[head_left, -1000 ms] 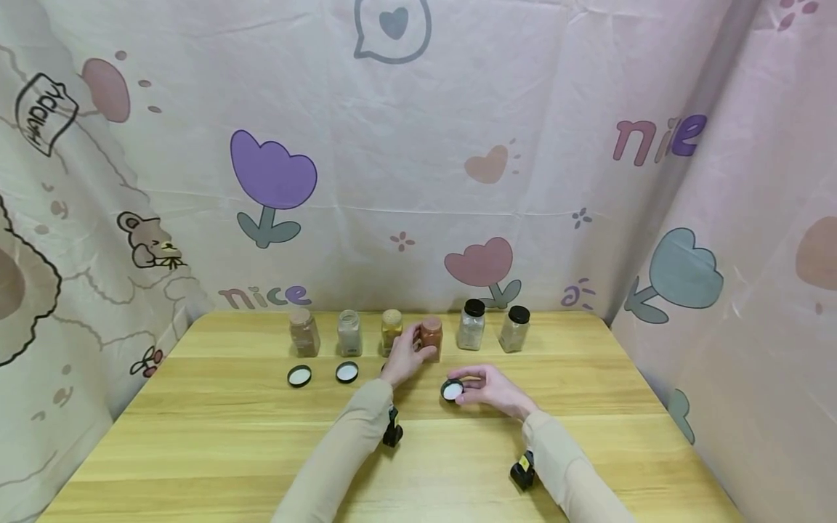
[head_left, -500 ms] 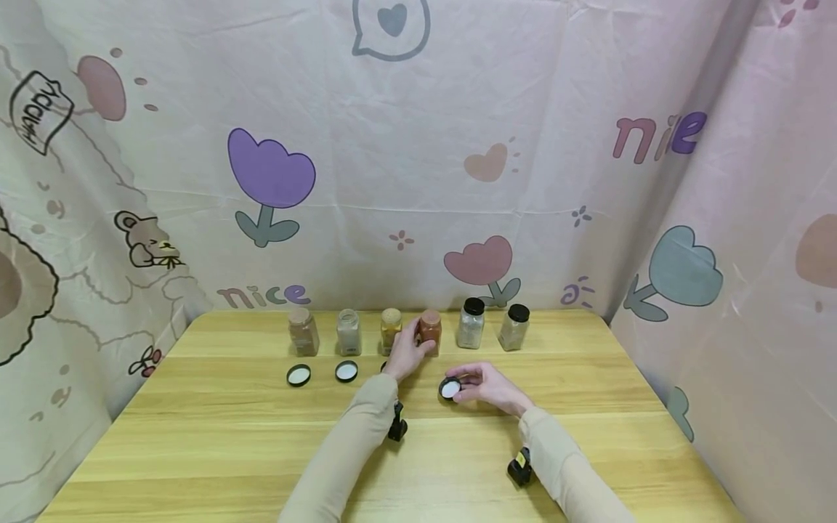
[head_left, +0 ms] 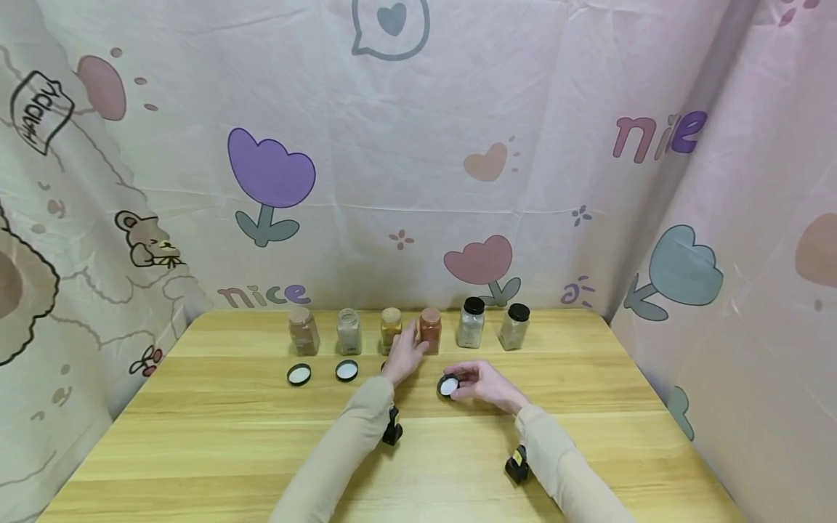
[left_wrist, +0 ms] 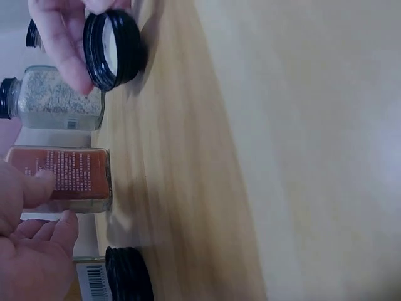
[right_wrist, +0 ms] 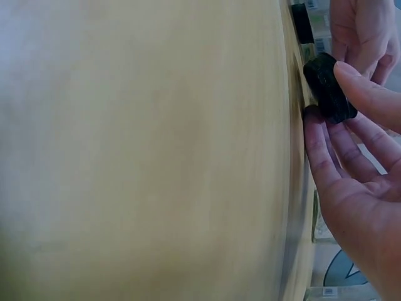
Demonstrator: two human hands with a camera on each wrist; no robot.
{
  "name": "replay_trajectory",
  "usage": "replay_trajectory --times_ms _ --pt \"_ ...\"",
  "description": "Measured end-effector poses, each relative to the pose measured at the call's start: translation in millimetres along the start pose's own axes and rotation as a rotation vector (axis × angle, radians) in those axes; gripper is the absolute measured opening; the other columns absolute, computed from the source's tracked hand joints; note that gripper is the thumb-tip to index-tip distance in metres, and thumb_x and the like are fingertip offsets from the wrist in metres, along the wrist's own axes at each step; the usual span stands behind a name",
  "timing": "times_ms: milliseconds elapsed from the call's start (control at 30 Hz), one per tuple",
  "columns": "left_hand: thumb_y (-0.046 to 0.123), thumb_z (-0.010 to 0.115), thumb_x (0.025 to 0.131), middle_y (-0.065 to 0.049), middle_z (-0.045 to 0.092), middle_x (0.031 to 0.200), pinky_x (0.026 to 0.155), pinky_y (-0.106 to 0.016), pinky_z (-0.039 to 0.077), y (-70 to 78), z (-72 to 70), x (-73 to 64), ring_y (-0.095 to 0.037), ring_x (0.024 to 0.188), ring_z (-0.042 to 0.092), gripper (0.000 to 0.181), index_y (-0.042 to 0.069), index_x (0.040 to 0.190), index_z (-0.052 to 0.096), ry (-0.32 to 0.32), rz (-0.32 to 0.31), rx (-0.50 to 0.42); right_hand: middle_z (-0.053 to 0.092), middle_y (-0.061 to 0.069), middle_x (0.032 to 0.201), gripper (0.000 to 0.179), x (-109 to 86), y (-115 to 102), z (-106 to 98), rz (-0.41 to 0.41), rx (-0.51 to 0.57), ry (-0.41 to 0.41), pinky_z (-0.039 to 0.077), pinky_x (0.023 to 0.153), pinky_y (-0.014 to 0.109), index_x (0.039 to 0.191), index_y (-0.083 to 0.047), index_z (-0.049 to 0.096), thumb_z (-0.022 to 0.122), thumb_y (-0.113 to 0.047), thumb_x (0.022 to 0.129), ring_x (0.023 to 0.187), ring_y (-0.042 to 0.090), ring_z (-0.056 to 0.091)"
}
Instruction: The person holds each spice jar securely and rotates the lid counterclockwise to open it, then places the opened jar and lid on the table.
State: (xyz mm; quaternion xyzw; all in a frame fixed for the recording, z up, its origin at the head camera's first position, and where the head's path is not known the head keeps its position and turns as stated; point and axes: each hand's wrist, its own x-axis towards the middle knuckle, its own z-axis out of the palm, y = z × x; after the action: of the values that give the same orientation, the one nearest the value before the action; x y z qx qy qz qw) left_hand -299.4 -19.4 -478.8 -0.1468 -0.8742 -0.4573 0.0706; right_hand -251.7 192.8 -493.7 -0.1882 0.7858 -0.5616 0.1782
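My left hand [head_left: 405, 354] is at the left side of an uncapped jar of red-brown powder [head_left: 430, 331], which stands upright on the table. In the left wrist view the thumb overlaps the label of this jar [left_wrist: 69, 175], and the other fingers lie loosely along one side. My right hand [head_left: 487, 385] pinches a black jar lid [head_left: 448, 386] between thumb and fingers, low over the table in front of the jar. The white inside of the lid [left_wrist: 113, 50] faces the left wrist camera. In the right wrist view the dark outside of the lid [right_wrist: 329, 88] shows.
Left of the red jar stand uncapped jars of yellow [head_left: 391, 333], whitish [head_left: 349, 334] and brownish [head_left: 304, 333] contents. Two black-capped jars [head_left: 471, 324] [head_left: 514, 328] stand to the right. Lids [head_left: 299, 375] [head_left: 346, 370] lie before the left jars; another [left_wrist: 128, 276] is partly hidden by the left arm.
The red jar has shifted slightly back into line with the others. My left thumb has drawn back from its front. My right hand has moved slightly left with the lid.
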Motion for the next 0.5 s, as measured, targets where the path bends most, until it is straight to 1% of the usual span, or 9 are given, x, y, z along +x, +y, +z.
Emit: replay_trajectory --times_ms 67,100,133,200,233,300,367,433,500 --pt "0.003 0.063 0.096 -0.029 0.069 0.120 0.098 -0.052 0.056 0.7 -3.2 -4.4 -0.038 0.109 0.068 0.036 -0.005 0.130 0.053 0.003 0.037 0.033 0.066 0.030 0.124 0.053 2.3 0.5 -0.3 -0.007 -0.011 0.006 0.055 0.082 0.016 0.132 0.012 0.057 0.076 0.000 0.084 0.097 0.013 0.066" --pt "0.002 0.063 0.095 -0.028 0.070 0.114 0.095 -0.051 0.057 0.8 -5.1 -6.6 -0.038 0.107 0.068 0.036 -0.006 0.129 0.053 0.004 0.056 0.049 0.066 0.029 0.123 0.053 3.4 0.3 -0.3 -0.008 -0.019 0.010 0.055 0.081 0.016 0.131 0.012 0.057 0.076 0.001 0.084 0.095 0.011 0.065" --pt "0.001 0.063 0.095 -0.027 0.071 0.107 0.091 -0.051 0.058 1.0 -6.9 -8.6 -0.037 0.101 0.070 0.034 -0.006 0.126 0.054 0.000 0.074 0.059 0.067 0.029 0.122 0.053 4.3 0.0 -0.3 -0.004 -0.024 0.014 0.055 0.081 0.016 0.131 0.012 0.058 0.076 0.001 0.083 0.093 0.010 0.065" --pt "0.000 0.063 0.094 -0.022 0.071 0.094 0.080 -0.045 0.060 1.3 -10.5 -12.0 -0.031 0.087 0.069 0.032 -0.006 0.125 0.055 -0.007 0.104 0.068 0.067 0.028 0.120 0.053 6.5 -0.4 0.1 0.003 -0.039 0.024 0.056 0.079 0.016 0.131 0.011 0.058 0.077 0.001 0.083 0.091 0.009 0.064" --pt "-0.001 0.064 0.094 -0.018 0.069 0.087 0.072 -0.042 0.059 1.8 -12.3 -13.9 -0.027 0.078 0.066 0.030 -0.007 0.122 0.056 -0.013 0.119 0.074 0.067 0.028 0.119 0.053 7.3 -1.1 0.2 0.006 -0.043 0.027 0.056 0.079 0.017 0.131 0.011 0.058 0.077 0.001 0.083 0.090 0.009 0.064" --pt "-0.001 0.063 0.094 -0.012 0.065 0.079 0.061 -0.032 0.054 1.8 -14.8 -16.6 -0.019 0.067 0.060 0.025 -0.008 0.117 0.057 -0.024 0.149 0.083 0.068 0.028 0.118 0.053 8.6 -2.8 1.0 0.011 -0.054 0.037 0.056 0.078 0.018 0.131 0.012 0.058 0.077 0.002 0.082 0.089 0.009 0.063" --pt "-0.002 0.063 0.094 -0.007 0.059 0.072 0.055 -0.024 0.046 1.2 -16.5 -19.1 -0.012 0.061 0.051 0.024 -0.009 0.116 0.057 -0.035 0.168 0.080 0.068 0.028 0.117 0.053 10.5 -3.8 1.9 0.014 -0.060 0.053 0.055 0.078 0.017 0.131 0.012 0.058 0.076 0.003 0.082 0.088 0.009 0.063" --pt "-0.003 0.062 0.094 -0.006 0.055 0.068 0.051 -0.023 0.040 -0.1 -17.5 -21.5 -0.012 0.058 0.046 0.016 -0.007 0.108 0.058 -0.037 0.178 0.082 0.067 0.029 0.116 0.052 12.7 -4.2 3.0 0.007 -0.064 0.066 0.055 0.078 0.017 0.130 0.012 0.058 0.076 0.004 0.082 0.088 0.009 0.063" --pt "-0.004 0.061 0.094 -0.011 0.055 0.068 0.050 -0.027 0.040 -1.7 -17.8 -24.1 -0.017 0.057 0.047 0.012 -0.006 0.106 0.058 -0.035 0.165 0.073 0.067 0.029 0.115 0.052 15.4 -4.0 4.3 0.000 -0.072 0.080 0.054 0.078 0.016 0.130 0.013 0.058 0.076 0.004 0.083 0.087 0.009 0.062"
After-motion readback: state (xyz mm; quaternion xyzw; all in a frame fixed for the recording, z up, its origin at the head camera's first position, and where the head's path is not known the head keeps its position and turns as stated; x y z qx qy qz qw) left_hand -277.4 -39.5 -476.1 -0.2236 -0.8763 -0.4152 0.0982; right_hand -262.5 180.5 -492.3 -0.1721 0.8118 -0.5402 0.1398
